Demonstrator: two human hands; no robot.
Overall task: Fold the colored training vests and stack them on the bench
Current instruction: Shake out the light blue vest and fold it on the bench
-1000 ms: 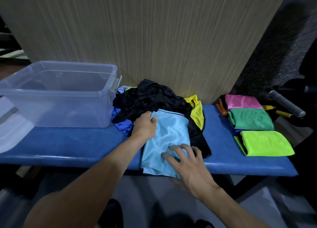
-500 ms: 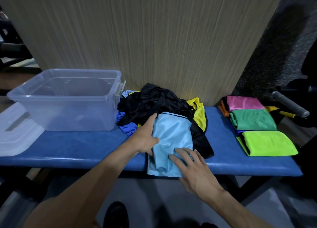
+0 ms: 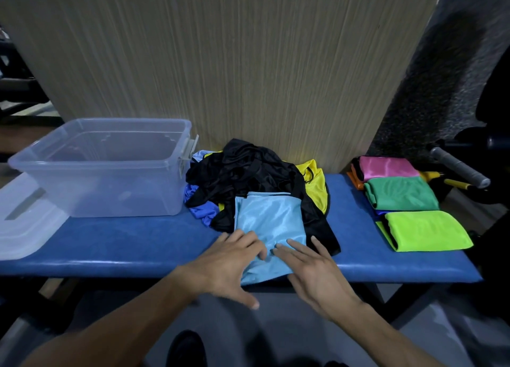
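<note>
Two hands are pressed flat on a light blue vest (image 3: 269,223) at the near edge of the blue surface (image 3: 124,248). At far left, a lid (image 3: 24,228) and a clear bin (image 3: 102,168) are seen. The left hand (image 3: 229,262) is laid on the vest's near left corner, its grip wide with fingers spread; the right hand (image 3: 314,273) is laid on the near right corner, likewise wide. Behind the vest, a heap of unfolded vests (image 3: 248,173) is shown. At right, folded pink (image 3: 386,166), green (image 3: 400,194) and lime (image 3: 425,230) vests are laid overlapping.
</note>
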